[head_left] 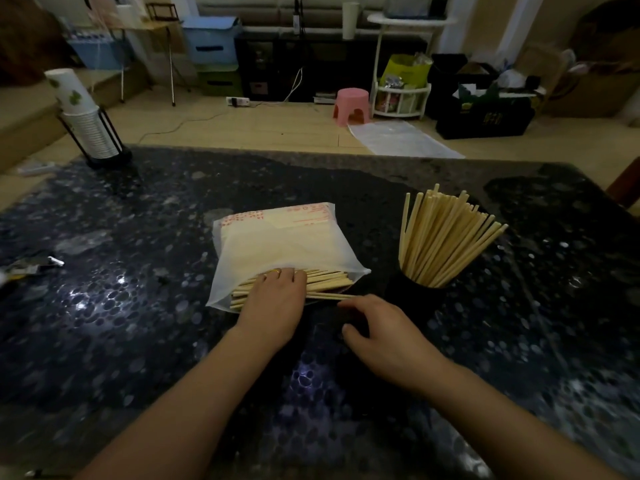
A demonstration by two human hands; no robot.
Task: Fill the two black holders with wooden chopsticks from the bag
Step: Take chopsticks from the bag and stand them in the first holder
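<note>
- The left hand (277, 299) lies flat on the loose chopsticks (325, 280) at the open mouth of the bag (280, 240), fingers straight.
- The right hand (381, 337) hovers near it, fingers loosely curled, holding nothing.
- A black holder (415, 292) right of the bag stands full of chopsticks.
- Only one holder shows clearly on the dark table (138, 306).

Person, seen from above: two bare forearms, no sleeves in view. Left hand (277, 303): a thin gold-coloured ring (275, 271) on one finger, at the hand's 12 o'clock edge. Right hand (384, 337): unadorned, short nails.
</note>
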